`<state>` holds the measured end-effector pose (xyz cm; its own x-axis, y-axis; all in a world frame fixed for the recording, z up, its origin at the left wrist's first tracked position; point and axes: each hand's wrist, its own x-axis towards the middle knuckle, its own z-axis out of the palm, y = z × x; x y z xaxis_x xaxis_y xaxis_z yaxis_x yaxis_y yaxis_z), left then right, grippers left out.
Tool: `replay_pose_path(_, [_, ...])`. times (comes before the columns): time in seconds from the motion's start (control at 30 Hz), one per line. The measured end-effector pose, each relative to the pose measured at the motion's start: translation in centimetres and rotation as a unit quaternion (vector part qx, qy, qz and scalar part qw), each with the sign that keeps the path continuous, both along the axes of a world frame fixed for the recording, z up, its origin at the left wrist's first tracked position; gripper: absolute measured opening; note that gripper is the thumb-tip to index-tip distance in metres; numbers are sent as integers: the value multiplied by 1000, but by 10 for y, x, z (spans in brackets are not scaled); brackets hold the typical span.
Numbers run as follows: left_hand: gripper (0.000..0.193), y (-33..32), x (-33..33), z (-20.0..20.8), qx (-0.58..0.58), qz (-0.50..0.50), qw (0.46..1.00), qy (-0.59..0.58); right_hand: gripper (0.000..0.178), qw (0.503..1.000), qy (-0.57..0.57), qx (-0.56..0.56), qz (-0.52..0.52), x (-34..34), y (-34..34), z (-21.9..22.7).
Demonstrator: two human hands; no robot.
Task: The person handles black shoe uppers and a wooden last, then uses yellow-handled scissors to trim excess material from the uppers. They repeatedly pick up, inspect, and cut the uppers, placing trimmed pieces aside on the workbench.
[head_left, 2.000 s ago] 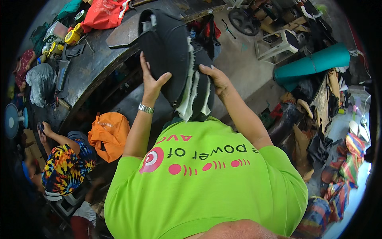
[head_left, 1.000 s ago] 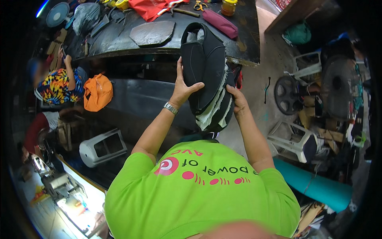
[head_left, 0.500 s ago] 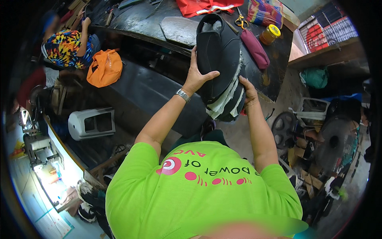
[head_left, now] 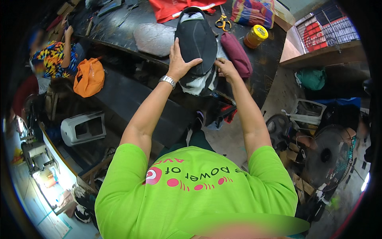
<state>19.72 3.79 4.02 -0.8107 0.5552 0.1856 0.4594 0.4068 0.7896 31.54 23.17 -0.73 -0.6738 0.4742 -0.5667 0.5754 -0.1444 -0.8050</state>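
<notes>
A stack of black shoe uppers point(head_left: 197, 42) with ragged white lining edges rests at the near edge of the dark worktable point(head_left: 115, 30). My left hand point(head_left: 179, 61) grips its left side, thumb across the top and fingers along the edge. At the stack's right side, my right hand point(head_left: 226, 68) has its fingers bent and pressed together on the edge; the fingertips are partly hidden. Close by on the right lies a maroon pouch point(head_left: 237, 55). Beyond it are yellow-handled scissors point(head_left: 223, 24) and a jar with a yellow lid point(head_left: 256, 36).
A grey flat piece point(head_left: 155, 39) and a red cloth point(head_left: 169, 10) lie on the table. An orange bag point(head_left: 89, 77) sits on the black bench point(head_left: 131, 95). Another person point(head_left: 55, 57) works at far left. A white plastic stool point(head_left: 83, 128) and a fan point(head_left: 326, 155) stand around me.
The stack has come down from the raised, tilted hold onto the table edge. My right hand has shifted from supporting its lower right side to pinching farther up. The view has swung slightly right.
</notes>
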Motion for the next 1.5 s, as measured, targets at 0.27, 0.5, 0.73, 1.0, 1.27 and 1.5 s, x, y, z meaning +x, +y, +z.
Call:
replay_pose_path(0.27, [125,19,34,-36,10,37,999,-9,44,889,57,450,69,40,16,37])
replay_pose_path(0.5, [125,23,36,-45,36,51,998,-12,80,805,-110,570,117,31,45,31])
replay_pose_path(0.73, [121,16,32,-36,34,21,999,-22,89,832,-186,510,115,91,26,32])
replay_pose_path(1.0, [107,-26,40,-36,29,-15,994,-107,94,833,-234,497,65,122,19,22])
replay_pose_path(1.27, [111,-20,38,-34,24,36,980,-195,99,839,-258,469,98,120,22,29])
replay_pose_path(1.5, [117,-10,15,-34,13,48,962,-269,62,801,-261,460,280,76,72,104])
